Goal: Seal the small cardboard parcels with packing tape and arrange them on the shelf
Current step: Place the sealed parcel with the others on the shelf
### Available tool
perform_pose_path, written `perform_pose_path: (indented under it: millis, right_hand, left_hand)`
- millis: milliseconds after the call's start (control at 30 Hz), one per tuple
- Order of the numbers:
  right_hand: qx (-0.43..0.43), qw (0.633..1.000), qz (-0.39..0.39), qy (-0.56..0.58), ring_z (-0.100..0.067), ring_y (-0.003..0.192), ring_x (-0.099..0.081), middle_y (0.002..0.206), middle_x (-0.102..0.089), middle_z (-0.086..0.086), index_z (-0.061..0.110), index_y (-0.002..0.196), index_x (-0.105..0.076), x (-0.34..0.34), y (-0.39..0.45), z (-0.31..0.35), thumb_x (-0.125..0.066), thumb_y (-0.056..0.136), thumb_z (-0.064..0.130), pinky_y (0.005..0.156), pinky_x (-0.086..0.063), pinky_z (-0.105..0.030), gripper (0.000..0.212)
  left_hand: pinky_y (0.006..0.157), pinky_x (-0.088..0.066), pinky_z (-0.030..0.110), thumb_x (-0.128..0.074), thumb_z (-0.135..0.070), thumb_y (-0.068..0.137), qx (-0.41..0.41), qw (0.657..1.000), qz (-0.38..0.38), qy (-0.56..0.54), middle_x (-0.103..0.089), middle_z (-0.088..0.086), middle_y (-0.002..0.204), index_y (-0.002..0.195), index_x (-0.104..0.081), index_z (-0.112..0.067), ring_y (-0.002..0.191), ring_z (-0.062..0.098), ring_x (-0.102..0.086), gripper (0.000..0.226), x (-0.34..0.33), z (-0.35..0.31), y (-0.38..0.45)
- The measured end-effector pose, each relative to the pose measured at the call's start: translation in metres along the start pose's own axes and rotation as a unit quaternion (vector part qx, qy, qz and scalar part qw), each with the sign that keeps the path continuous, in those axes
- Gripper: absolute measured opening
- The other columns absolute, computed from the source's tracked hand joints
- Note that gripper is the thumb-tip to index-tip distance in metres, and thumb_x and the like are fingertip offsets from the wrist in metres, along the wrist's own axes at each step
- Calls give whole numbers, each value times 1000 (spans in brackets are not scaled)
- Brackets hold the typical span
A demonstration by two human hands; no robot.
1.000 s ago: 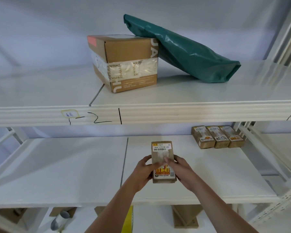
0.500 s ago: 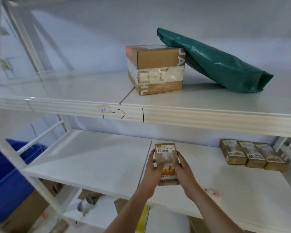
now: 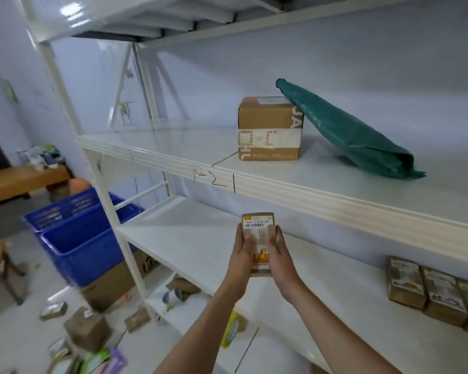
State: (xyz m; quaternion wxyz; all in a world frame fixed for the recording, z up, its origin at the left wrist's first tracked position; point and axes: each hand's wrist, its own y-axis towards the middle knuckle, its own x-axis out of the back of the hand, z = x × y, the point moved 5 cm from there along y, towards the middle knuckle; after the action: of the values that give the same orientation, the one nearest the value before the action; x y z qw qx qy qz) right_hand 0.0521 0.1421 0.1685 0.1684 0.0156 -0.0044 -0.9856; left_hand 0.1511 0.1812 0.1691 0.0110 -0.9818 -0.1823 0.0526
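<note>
At centre frame, above the middle shelf [image 3: 189, 238], the left hand [image 3: 242, 255] and right hand [image 3: 280, 256] hold a small parcel [image 3: 257, 233] between them, fingers curled round its long sides, its barcode label facing up. At lower right, three more parcels [image 3: 441, 295] lie side by side on the same shelf. On the upper shelf, a taped carton [image 3: 269, 129] touches a green bag [image 3: 354, 133]. Blue crates [image 3: 76, 233] stand at left.
</note>
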Motion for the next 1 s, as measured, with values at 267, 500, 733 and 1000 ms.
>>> perform_pose_path:
  millis: [267,500,733,1000]
  right_hand:
    - [8,1000,31,1,-15,130,-56,153,-45,8,40,159,-18,-32,-20,20,-39,110,34,109,-48,-42,54]
    - [33,997,62,-29,-12,117,-65,142,-57,11,44,154,-26,-91,-29,23,-41,108,32,100,-56,-46,50]
    - [15,992,96,-77,-19,126,-59,151,-49,6,44,156,-18,-177,-38,1,-42,104,24,104,-52,-49,60]
    - [-4,993,91,-75,-21,127,-58,149,-49,5,35,158,-19,-236,-40,-26,-42,106,23,104,-52,-47,58]
  left_hand:
    - [71,-58,22,-36,-27,110,-29,998,-61,-5,-64,-8,131,149,-38,-36,97,5,-72,40,26,-30,-31]
    - [90,-58,38,-44,-36,101,-46,989,-141,0,-50,-3,138,136,-44,-35,113,16,-64,35,85,-44,-54]
    - [82,-60,32,-44,-24,103,-31,983,-183,-12,-61,0,129,130,-50,-35,107,14,-68,30,170,-33,-74]
    - [92,-55,32,-39,-20,104,-10,984,-177,16,-67,-9,120,130,-50,-36,108,10,-66,32,233,-13,-76]
